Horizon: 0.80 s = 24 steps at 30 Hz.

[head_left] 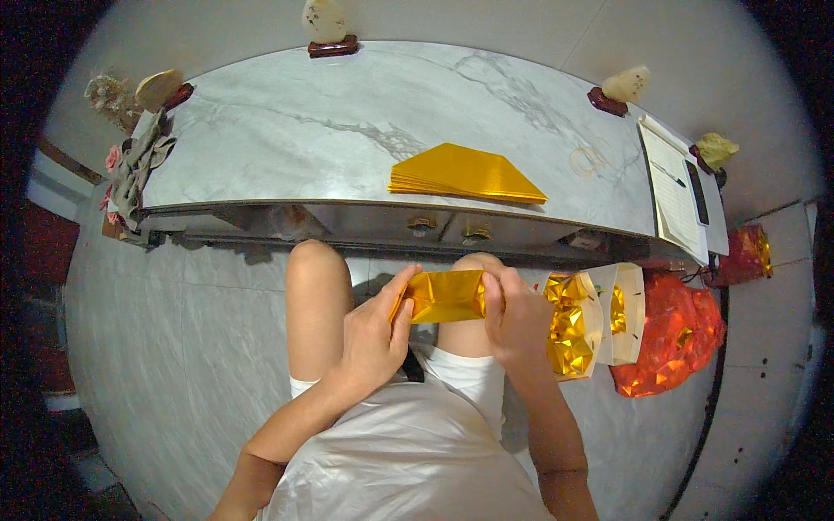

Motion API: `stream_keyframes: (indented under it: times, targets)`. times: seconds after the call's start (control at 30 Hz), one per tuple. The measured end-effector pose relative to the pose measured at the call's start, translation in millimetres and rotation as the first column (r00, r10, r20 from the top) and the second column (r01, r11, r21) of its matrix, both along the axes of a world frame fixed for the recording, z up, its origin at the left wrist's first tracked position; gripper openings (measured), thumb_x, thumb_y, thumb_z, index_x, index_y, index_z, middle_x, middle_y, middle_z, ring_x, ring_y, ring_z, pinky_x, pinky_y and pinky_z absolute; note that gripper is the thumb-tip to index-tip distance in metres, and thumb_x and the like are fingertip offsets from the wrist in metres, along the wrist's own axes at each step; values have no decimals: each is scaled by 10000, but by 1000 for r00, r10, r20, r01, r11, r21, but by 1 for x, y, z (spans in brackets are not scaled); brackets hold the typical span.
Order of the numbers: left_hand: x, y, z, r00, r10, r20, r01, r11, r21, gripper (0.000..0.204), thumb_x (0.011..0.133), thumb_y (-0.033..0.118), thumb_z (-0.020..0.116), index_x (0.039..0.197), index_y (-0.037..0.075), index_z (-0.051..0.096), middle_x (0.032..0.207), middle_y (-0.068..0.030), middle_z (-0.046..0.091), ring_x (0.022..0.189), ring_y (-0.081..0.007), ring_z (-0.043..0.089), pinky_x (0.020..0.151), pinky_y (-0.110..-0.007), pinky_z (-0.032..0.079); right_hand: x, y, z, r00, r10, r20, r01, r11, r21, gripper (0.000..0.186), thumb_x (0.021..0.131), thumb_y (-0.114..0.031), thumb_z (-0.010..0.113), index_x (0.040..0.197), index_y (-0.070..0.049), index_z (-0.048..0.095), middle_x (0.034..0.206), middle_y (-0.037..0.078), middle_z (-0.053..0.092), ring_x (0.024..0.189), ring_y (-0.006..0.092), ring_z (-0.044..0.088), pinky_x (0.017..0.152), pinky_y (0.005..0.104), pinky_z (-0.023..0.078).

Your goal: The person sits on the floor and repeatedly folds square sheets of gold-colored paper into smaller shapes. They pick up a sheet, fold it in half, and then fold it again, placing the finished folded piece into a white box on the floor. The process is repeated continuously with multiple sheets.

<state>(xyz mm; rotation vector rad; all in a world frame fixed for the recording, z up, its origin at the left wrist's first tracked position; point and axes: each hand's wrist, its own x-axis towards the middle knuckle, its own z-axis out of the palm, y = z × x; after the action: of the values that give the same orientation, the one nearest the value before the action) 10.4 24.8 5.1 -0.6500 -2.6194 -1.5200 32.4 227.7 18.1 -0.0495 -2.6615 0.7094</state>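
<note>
Above my lap I hold a folded piece of shiny gold foil paper (445,296) by its two ends. My left hand (376,330) pinches its left end between thumb and fingers. At the right end, my right hand (517,317) is closed on it, the thumb lying along the edge. On the marble-patterned table (278,148) ahead of me, near its front edge, lies a flat stack of folded gold paper sheets (465,174). Most of the fingers under the held piece are hidden.
At my right on the floor stand a pale box (598,334) of folded gold pieces and a red shiny bag (673,334). An open notebook (671,182) with a pen rests at the table's right end. A grey cloth (143,165) hangs at its left end; ornamental stones (326,22) line the back.
</note>
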Motion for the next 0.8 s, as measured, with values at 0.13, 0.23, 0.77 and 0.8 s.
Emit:
stream_keyframes:
  times: [0.13, 0.23, 0.77, 0.8]
  targets:
    - [3, 4, -5, 1000, 16, -8, -16, 1000, 6, 429, 975, 51, 541, 1401, 66, 494, 1103, -204, 692, 931, -364, 703, 803, -428, 566, 1, 0, -5, 999, -40, -3, 40, 999, 2, 208, 989, -286, 552, 1026, -115, 665, 910, 109, 724, 749, 331, 708, 649, 448, 566]
    - [2, 6, -1, 1000, 19, 17, -18, 1000, -23, 424, 983, 55, 528, 1405, 63, 490, 1136, -210, 681, 948, -371, 700, 809, -433, 565, 5, -5, -1, 992, -94, 80, 91, 995, 43, 191, 983, -278, 564, 1033, -129, 672, 917, 106, 723, 772, 326, 709, 658, 442, 566]
    - [9, 31, -7, 921, -307, 241, 311, 950, 23, 576, 958, 129, 577, 1481, 32, 358, 1443, -243, 497, 1141, -387, 640, 952, -423, 531, 60, 52, -31, 985, -170, 37, 172, 983, -64, 163, 993, -151, 590, 1113, -68, 662, 832, 153, 707, 728, 302, 711, 643, 379, 557]
    - [10, 31, -5, 915, -315, 254, 310, 949, 60, 572, 959, 129, 576, 1480, 32, 361, 1456, -233, 488, 1126, -371, 650, 949, -418, 535, 72, 68, -42, 971, -230, 65, 232, 972, -26, 168, 999, -165, 580, 1104, -64, 664, 839, 157, 709, 730, 306, 712, 645, 381, 555]
